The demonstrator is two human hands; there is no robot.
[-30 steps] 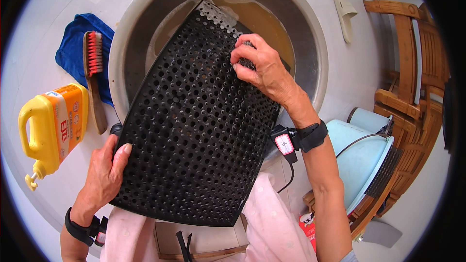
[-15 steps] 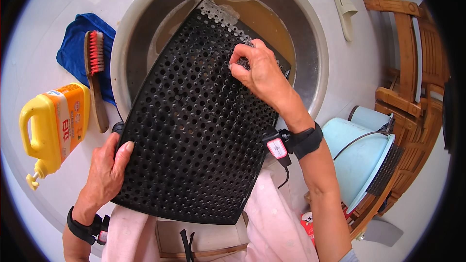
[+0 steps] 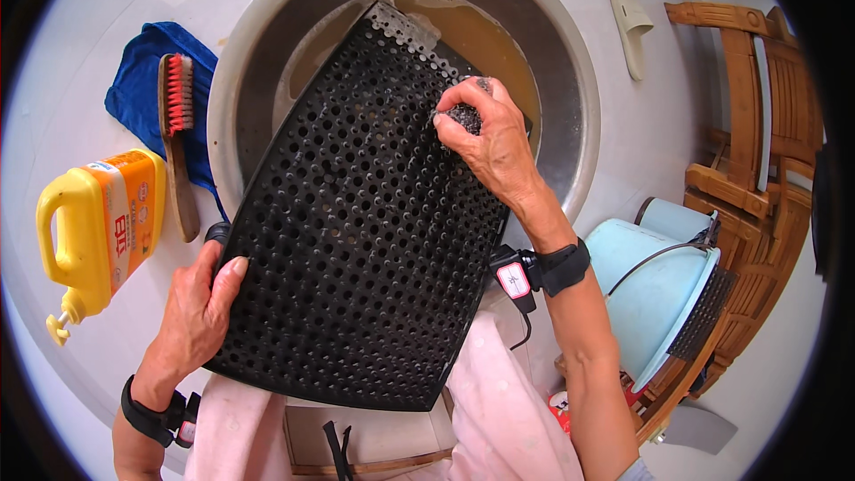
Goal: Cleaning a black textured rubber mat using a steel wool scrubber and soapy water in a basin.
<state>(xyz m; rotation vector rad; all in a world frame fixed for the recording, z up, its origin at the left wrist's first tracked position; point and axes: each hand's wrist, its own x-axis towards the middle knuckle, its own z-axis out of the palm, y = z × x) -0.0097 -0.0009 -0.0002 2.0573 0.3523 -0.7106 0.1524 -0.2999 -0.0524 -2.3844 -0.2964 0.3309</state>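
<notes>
Now the left hand (image 3: pixel 200 303) grips the black mat's (image 3: pixel 356 223) edge, the right hand (image 3: pixel 490 138) clutching a scourer (image 3: pixel 461 116).

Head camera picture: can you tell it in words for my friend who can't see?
A right hand presses a steel scourer on a black holed mat over a metal basin of brown water; the left hand holds its edge.

A black perforated rubber mat (image 3: pixel 356 232) tilts over a basin; a steel scrubber (image 3: pixel 461 116) presses against its upper right.
</notes>
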